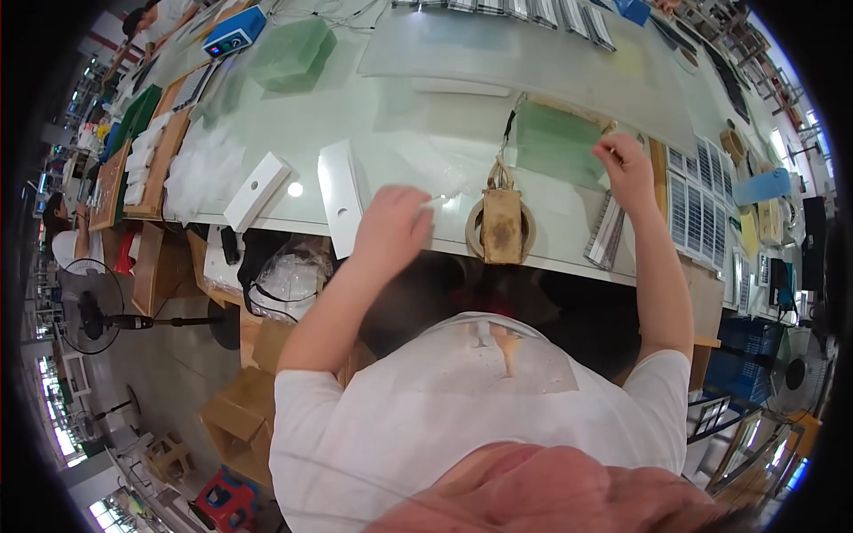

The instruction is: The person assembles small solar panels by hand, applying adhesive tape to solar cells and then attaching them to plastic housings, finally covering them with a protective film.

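At the near edge of the table, my left hand (391, 226) is closed and slightly blurred. A small whitish piece (434, 202) sticks out from its fingertips. White flat strips (336, 173), one with a round hole, lie just left of that hand. Over the right side, my right hand (629, 173) has its thumb and fingers pinched; anything between them is too small to make out. It hovers by the right edge of a green translucent slab (558, 142). Between my hands stands a worn tan block (503, 229) with a tape-like ring (528, 238) behind it.
A white bar (258, 190) and white fluffy sheets (209, 169) lie left. A large translucent sheet (524, 62) spans the far side, near a green block (293, 53) and a blue device (235, 32). Thin strips (606, 233) and dark-celled panels (697, 213) lie right.
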Motion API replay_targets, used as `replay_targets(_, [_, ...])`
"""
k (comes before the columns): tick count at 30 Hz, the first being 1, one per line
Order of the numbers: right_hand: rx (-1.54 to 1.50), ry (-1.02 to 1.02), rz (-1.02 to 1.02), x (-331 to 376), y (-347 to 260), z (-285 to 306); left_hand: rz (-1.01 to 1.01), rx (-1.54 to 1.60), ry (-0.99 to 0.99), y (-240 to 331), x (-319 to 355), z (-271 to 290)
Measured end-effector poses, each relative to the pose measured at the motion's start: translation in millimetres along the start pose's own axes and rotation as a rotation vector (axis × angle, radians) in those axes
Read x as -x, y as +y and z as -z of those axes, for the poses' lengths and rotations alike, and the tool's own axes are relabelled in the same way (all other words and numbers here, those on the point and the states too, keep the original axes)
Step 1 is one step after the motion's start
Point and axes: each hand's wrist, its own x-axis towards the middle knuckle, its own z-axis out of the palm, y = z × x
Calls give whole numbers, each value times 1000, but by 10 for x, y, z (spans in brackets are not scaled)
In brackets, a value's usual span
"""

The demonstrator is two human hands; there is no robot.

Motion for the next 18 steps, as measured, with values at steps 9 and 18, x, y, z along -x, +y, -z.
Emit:
replay_targets(9, [-882,-33,-719,627,-611,-126,30,-369,-297,-281,-419,-231])
replay_targets(18, [-1073,-87,-970,1432,-1144,-544,23,-386,-503,-302,-674,-100])
